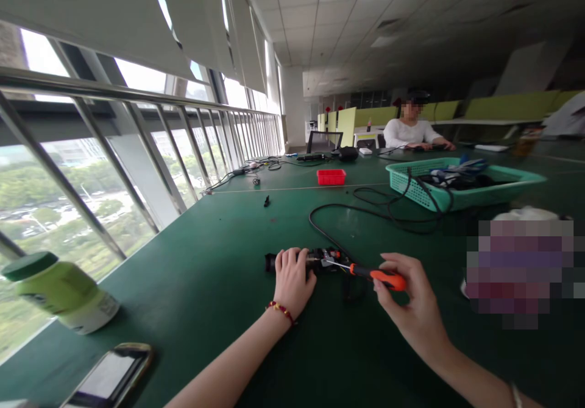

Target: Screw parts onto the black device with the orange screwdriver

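Observation:
A black corded device, perhaps a power tool, lies on the green table with its inner parts exposed at the right end. My left hand is closed over its left part and presses it to the table. In my right hand is a screwdriver with an orange and black handle, held between thumb and fingers. Its shaft points left, and the tip reaches the device's exposed inside; whether it sits in a screw is too small to tell. A black cable runs from the device towards the back right.
A green basket with dark items stands at the back right, a red tray further left. Near the left edge are a green bottle and a phone. A blurred item sits at right. Another person sits across the table.

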Demonstrator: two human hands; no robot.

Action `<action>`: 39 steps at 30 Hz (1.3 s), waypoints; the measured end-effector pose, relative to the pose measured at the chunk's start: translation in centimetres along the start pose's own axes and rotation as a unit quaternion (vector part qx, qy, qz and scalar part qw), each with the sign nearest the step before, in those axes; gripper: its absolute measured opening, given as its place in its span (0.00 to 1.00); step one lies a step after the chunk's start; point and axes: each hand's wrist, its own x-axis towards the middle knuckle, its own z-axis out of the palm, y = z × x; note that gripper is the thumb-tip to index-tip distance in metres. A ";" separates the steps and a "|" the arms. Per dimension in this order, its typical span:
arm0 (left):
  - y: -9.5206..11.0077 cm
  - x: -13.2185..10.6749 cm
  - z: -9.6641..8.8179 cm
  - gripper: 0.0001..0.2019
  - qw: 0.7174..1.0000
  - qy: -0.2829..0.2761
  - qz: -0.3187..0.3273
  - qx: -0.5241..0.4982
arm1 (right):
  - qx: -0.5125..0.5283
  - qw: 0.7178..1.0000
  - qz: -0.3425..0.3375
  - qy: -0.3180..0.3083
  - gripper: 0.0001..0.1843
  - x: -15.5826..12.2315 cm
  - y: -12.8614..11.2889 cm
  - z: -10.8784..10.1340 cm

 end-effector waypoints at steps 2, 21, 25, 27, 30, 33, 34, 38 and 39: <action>0.1 0.0 -0.2 0.19 1.000 -0.005 -0.005 -0.013 | -0.009 0.998 -0.044 -0.042 0.10 0.3 0.2 -0.4; 0.5 -0.2 -0.2 0.16 0.999 0.021 0.032 -0.024 | -0.063 0.957 -0.283 -0.009 0.16 0.4 -1.2 -0.7; 0.5 -0.2 -0.1 0.16 0.999 0.011 0.034 -0.018 | -0.051 0.955 -0.293 -0.001 0.21 0.1 -1.2 -0.5; 0.5 -0.2 -0.1 0.16 0.999 0.010 0.034 -0.016 | -0.059 0.956 -0.286 -0.020 0.17 0.1 -1.2 -0.4; 0.5 -0.2 -0.1 0.16 0.999 0.011 0.035 -0.014 | -0.078 0.959 -0.271 -0.025 0.13 0.1 -1.2 -0.5; 0.5 -0.2 0.0 0.16 0.999 0.016 0.040 -0.013 | -0.075 0.958 -0.277 0.011 0.19 0.1 -1.2 -0.5; 0.5 -0.3 0.0 0.16 0.999 0.017 0.040 -0.013 | -0.071 0.957 -0.280 0.016 0.22 0.0 -1.2 -0.6; 0.4 -0.3 0.0 0.16 0.999 0.018 0.038 -0.020 | -0.080 0.959 -0.271 -0.014 0.17 -0.2 -1.4 -0.6; 0.4 -0.3 0.0 0.16 0.999 0.017 0.038 -0.021 | -0.084 0.960 -0.267 -0.024 0.15 -0.2 -1.3 -0.6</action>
